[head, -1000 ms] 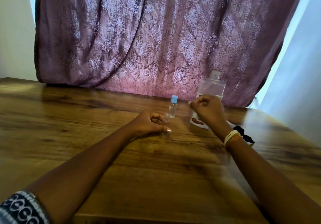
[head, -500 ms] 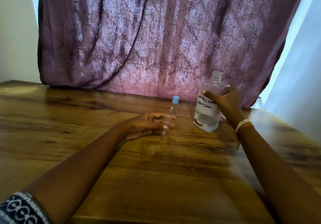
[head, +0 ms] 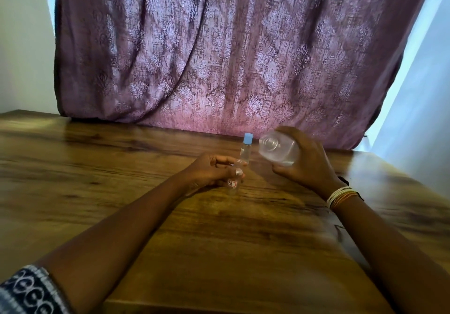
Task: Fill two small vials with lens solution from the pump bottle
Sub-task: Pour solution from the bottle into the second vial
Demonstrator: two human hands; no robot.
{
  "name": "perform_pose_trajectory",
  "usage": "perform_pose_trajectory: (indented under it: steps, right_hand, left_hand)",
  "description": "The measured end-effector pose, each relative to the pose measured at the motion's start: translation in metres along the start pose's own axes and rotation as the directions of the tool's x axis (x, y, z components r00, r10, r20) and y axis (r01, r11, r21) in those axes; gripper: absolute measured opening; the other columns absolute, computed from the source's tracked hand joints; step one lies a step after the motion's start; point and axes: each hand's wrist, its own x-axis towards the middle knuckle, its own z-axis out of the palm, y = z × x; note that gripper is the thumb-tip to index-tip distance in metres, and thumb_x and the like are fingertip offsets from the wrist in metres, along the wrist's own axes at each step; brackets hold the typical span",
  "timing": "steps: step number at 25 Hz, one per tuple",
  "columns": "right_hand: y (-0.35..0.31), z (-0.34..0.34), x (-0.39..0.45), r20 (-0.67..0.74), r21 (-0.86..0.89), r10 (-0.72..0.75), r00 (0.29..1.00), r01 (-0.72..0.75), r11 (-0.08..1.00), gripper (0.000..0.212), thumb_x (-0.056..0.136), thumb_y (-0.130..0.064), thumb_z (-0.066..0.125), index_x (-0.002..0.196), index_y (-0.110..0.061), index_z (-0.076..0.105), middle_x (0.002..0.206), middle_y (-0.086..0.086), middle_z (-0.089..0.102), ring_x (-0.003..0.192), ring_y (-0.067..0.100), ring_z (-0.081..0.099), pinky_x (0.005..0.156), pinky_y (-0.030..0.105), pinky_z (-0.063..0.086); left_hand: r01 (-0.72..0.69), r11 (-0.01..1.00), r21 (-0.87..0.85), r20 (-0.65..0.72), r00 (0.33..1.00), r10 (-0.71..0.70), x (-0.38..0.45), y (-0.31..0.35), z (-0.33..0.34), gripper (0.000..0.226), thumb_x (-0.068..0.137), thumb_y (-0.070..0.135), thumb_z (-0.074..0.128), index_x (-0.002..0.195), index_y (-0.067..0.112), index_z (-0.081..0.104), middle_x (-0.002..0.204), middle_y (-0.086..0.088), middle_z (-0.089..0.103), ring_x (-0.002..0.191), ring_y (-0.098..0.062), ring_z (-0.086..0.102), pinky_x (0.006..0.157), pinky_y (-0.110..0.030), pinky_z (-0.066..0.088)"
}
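My left hand (head: 210,172) grips a small clear vial (head: 235,179) with a red-edged label, upright on the wooden table (head: 219,240); its mouth is uncapped. Just behind stands a second small vial (head: 245,151) with a light blue cap and clear liquid inside. My right hand (head: 308,162) holds the large clear solution bottle (head: 277,151) lifted off the table and tipped sideways, its bottom facing me and its neck pointing away to the left, beside and above the open vial. The bottle's neck is hidden.
A purple patterned curtain (head: 231,53) hangs along the table's far edge. A small black object (head: 344,181) lies on the table behind my right wrist. The table's right edge (head: 401,179) runs close to my right arm.
My right hand has lifted the solution bottle from standing upright on the table and tipped it sideways toward the vial in my left hand. My left hand has kept the vial in place.
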Motion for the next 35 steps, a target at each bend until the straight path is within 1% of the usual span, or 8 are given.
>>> perform_pose_trajectory:
  steps: [3, 7, 13, 18, 22, 25, 27, 35]
  right_hand:
    - [-0.005, 0.002, -0.003, 0.027, -0.032, -0.122, 0.992, 0.122, 0.992, 0.069, 0.066, -0.051, 0.071, 0.121, -0.011, 0.059, 0.111, 0.007, 0.069, 0.091, 0.015, 0.064, 0.079, 0.027, 0.052]
    - [0.000, 0.009, 0.001, 0.090, -0.092, -0.227, 0.970, 0.235, 0.968, 0.060, 0.073, -0.049, 0.072, 0.119, -0.013, 0.061, 0.110, 0.003, 0.070, 0.093, 0.018, 0.067, 0.078, 0.038, 0.055]
    - [0.008, 0.016, 0.002, 0.113, -0.223, -0.224, 0.968, 0.245, 0.944, 0.055, 0.078, -0.050, 0.068, 0.123, -0.020, 0.059, 0.116, -0.001, 0.068, 0.102, 0.021, 0.065, 0.078, 0.048, 0.051]
    - [0.008, 0.016, 0.002, 0.139, -0.337, -0.235, 0.962, 0.269, 0.902, 0.052, 0.085, -0.053, 0.058, 0.126, -0.022, 0.058, 0.121, -0.003, 0.065, 0.110, 0.021, 0.062, 0.082, 0.049, 0.047]
    - [-0.001, 0.011, 0.001, 0.098, -0.412, -0.267, 0.959, 0.284, 0.866, 0.055, 0.087, -0.057, 0.049, 0.125, -0.019, 0.060, 0.122, 0.000, 0.066, 0.111, 0.023, 0.062, 0.085, 0.044, 0.042]
    - [-0.003, 0.011, 0.001, 0.103, -0.424, -0.274, 0.956, 0.292, 0.857, 0.058, 0.090, -0.061, 0.040, 0.125, -0.019, 0.060, 0.123, 0.001, 0.066, 0.111, 0.024, 0.062, 0.085, 0.045, 0.042]
    - [-0.003, 0.011, 0.001, 0.111, -0.444, -0.273, 0.956, 0.293, 0.847, 0.056, 0.090, -0.059, 0.044, 0.125, -0.020, 0.059, 0.124, 0.000, 0.065, 0.112, 0.024, 0.062, 0.086, 0.045, 0.042]
    - [-0.001, 0.012, 0.003, 0.110, -0.490, -0.274, 0.955, 0.292, 0.821, 0.051, 0.090, -0.055, 0.050, 0.127, -0.021, 0.058, 0.126, -0.001, 0.064, 0.113, 0.024, 0.061, 0.087, 0.045, 0.041]
  left_hand:
    - [-0.021, 1.000, 0.000, -0.012, 1.000, 0.021, 0.000, 0.001, 0.003, 0.031, 0.075, 0.014, 0.072, 0.105, 0.009, 0.072, 0.099, -0.019, 0.074, 0.091, -0.029, 0.071, 0.080, -0.040, 0.058]
    - [-0.031, 0.999, 0.011, -0.033, 0.999, 0.032, -0.001, 0.000, 0.010, 0.027, 0.085, 0.001, 0.064, 0.112, -0.002, 0.066, 0.100, -0.023, 0.072, 0.089, -0.027, 0.070, 0.080, -0.038, 0.057]
    - [-0.030, 1.000, 0.002, -0.027, 0.999, 0.030, -0.003, 0.000, 0.015, 0.025, 0.085, 0.000, 0.064, 0.109, -0.002, 0.066, 0.099, -0.020, 0.071, 0.090, -0.029, 0.069, 0.081, -0.038, 0.058]
    - [-0.023, 1.000, -0.002, -0.028, 0.999, 0.023, -0.002, -0.001, 0.017, 0.021, 0.085, 0.004, 0.063, 0.105, 0.003, 0.068, 0.098, -0.018, 0.071, 0.099, -0.035, 0.065, 0.094, -0.053, 0.049]
    - [-0.022, 1.000, 0.012, 0.002, 1.000, 0.022, -0.002, 0.000, 0.016, 0.025, 0.086, 0.005, 0.062, 0.110, 0.001, 0.067, 0.096, -0.011, 0.073, 0.088, -0.019, 0.071, 0.091, -0.046, 0.051]
    - [-0.027, 0.999, 0.022, -0.004, 1.000, 0.027, -0.001, 0.000, 0.015, 0.028, 0.087, 0.005, 0.062, 0.114, -0.002, 0.065, 0.096, -0.011, 0.074, 0.088, -0.020, 0.070, 0.083, -0.039, 0.055]
    - [-0.028, 1.000, 0.012, -0.019, 0.999, 0.028, -0.001, -0.001, 0.015, 0.026, 0.087, 0.004, 0.062, 0.112, -0.003, 0.065, 0.092, -0.008, 0.075, 0.085, -0.019, 0.071, 0.077, -0.035, 0.056]
    - [-0.017, 1.000, 0.000, -0.016, 1.000, 0.017, -0.001, 0.000, 0.016, 0.031, 0.088, 0.002, 0.061, 0.118, -0.007, 0.061, 0.092, -0.010, 0.075, 0.085, -0.019, 0.072, 0.081, -0.040, 0.057]
